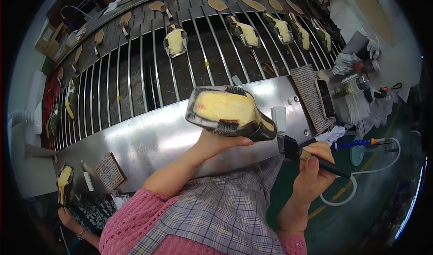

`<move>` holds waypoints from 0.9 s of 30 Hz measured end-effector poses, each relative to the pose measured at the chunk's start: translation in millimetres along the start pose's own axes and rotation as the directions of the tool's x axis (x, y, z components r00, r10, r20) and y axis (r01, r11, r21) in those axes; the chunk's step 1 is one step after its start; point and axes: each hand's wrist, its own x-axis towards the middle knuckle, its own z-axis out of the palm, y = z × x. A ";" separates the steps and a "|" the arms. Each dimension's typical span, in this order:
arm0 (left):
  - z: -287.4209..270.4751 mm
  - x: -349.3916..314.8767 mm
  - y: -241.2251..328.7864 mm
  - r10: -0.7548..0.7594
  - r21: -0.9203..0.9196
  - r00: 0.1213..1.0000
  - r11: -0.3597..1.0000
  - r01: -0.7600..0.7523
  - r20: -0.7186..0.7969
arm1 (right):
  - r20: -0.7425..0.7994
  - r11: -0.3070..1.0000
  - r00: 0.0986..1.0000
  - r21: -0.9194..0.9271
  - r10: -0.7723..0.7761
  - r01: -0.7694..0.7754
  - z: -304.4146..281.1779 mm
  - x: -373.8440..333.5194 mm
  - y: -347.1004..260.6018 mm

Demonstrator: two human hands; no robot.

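Note:
My left hand (216, 143) holds up a shoe (229, 113) turned sole side up, with a pale yellow bottom and a dark patterned upper. It hovers over the steel ledge (149, 140) of a conveyor. My right hand (315, 167) grips a black-handled brush (300, 152) whose dark bristles sit just right of the shoe's heel end, close to it. Whether the bristles touch the shoe, I cannot tell.
A conveyor of metal rods (149, 74) carries several upturned shoes (175, 41) and tan insoles (214, 1). A phone (324, 98) lies on a woven mat at right, near rags and a bottle. Another person's hand (67, 216) holds a shoe (64, 180) at lower left.

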 end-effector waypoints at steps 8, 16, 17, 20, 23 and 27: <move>-23.2 10.4 -12.6 -0.093 -0.310 0.952 0.933 0.185 0.291 | 0.039 0.986 0.989 -0.079 -0.141 0.144 9.4 6.8 12.2; -37.2 16.6 -1.5 -0.070 0.024 0.819 0.997 0.069 0.569 | 0.253 0.759 0.893 -0.470 -0.373 0.450 21.7 12.2 -5.9; -38.7 17.7 -0.3 -0.062 0.034 0.817 0.998 0.052 0.573 | 0.279 0.747 0.886 -0.477 -0.372 0.463 20.7 8.4 -11.2; -41.2 18.8 7.7 -0.048 0.065 0.811 0.998 0.012 0.584 | 0.342 0.784 0.883 -0.426 -0.322 0.451 10.7 4.7 -20.9; -35.3 21.6 24.2 -0.036 0.057 0.795 0.998 0.001 0.606 | 0.270 0.840 0.914 -0.378 -0.301 0.388 4.4 15.4 -12.4; -30.5 23.3 35.9 -0.036 0.057 0.774 0.998 0.000 0.633 | 0.222 0.873 0.927 -0.326 -0.302 0.362 7.9 21.6 -9.9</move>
